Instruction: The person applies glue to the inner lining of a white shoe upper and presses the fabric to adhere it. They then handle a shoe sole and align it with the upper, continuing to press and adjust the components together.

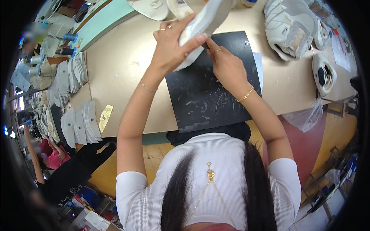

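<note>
Above the far edge of a black mat, my left hand grips a white shoe upper, tilted up toward the top of the view. Its thumb lies along the near side. My right hand is at the lower edge of the upper, fingers curled and index finger against it. A small dark spot shows at that fingertip, but what the fingers pinch is hidden. Other pale shoe parts lie just beyond my left hand.
White shoe uppers stand at the right, with a smaller nested stack nearer. At left are overlapping white pieces, a yellowish pattern piece and thread spools. A plastic bag hangs off the table edge. Another person is far left.
</note>
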Available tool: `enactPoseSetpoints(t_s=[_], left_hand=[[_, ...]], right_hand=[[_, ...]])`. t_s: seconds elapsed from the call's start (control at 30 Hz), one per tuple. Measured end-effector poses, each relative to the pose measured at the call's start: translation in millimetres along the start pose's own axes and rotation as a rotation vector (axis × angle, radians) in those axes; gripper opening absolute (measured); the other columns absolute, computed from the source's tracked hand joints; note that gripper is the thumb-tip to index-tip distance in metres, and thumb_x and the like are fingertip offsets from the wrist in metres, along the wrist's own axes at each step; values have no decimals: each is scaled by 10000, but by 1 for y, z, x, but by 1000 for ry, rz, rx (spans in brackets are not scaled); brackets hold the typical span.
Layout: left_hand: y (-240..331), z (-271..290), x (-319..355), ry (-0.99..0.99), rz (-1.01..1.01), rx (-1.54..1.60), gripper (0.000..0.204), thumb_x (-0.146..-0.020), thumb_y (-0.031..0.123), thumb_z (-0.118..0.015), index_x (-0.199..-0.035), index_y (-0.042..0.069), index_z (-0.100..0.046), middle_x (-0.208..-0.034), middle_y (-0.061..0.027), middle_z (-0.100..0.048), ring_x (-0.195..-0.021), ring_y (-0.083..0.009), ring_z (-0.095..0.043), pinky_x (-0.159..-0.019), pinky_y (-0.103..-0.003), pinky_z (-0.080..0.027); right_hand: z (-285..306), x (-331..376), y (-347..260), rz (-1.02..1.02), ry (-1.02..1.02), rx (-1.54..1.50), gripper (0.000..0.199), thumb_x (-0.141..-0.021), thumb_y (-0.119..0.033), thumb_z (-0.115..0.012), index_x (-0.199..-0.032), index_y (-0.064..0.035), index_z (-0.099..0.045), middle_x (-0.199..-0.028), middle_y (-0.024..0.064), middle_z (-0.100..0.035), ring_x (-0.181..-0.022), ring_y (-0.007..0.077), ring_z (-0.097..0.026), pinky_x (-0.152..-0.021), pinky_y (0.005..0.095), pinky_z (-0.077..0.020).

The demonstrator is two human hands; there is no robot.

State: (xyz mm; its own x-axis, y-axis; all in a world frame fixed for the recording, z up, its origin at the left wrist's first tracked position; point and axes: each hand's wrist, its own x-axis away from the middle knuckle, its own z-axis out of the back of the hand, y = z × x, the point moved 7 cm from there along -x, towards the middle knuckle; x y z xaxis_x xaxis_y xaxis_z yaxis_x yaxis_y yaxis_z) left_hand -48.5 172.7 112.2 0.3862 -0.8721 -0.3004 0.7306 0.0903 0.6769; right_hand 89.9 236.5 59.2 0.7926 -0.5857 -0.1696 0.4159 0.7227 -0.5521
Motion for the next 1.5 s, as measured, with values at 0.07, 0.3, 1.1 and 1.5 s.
enactPoseSetpoints(t_s=[0.07,0.3,1.1,1.5], left_hand=[[-3,1,-4,-14,16,55,811,-782,666,-595,-1325,64,-576,-1089,-172,-678,-1170,-361,-426,-1037,-447,-226],[4,-1,9,-20,-48,-65,795,-782,624,-608,-1364,85,-543,-1100,-159,-665,-1173,-378,-420,-1031,-453,-215],[-62,-1,106,184,-217,152,1123,-666,710,-623,-1439,-51,-335,-1396,-214,-451,-1333,-354,-393,-1121,-454,-237],[-46,-17,116,99,-181,294,1023,-673,461,-688,-1476,-48,-310,-1296,-214,-567,-1186,-379,-528,-1076,-403,-331]], right_hand=[[-14,-3,8,22,-112,58,410,-990,-236,-463,-1400,-252,-462,-857,141,-659,-686,372,-661,-619,491,-534],[-7,6,37,-3,-31,37,413,-994,-245,-464,-1407,-254,-464,-839,146,-651,-686,368,-656,-608,474,-537],[-23,12,-17,122,-183,51,490,-965,-194,-525,-1441,-250,-424,-820,121,-619,-637,338,-644,-558,423,-533],[-10,28,-19,94,-344,36,391,-970,-212,-516,-1361,-198,-502,-862,134,-635,-688,342,-658,-607,448,-530]])
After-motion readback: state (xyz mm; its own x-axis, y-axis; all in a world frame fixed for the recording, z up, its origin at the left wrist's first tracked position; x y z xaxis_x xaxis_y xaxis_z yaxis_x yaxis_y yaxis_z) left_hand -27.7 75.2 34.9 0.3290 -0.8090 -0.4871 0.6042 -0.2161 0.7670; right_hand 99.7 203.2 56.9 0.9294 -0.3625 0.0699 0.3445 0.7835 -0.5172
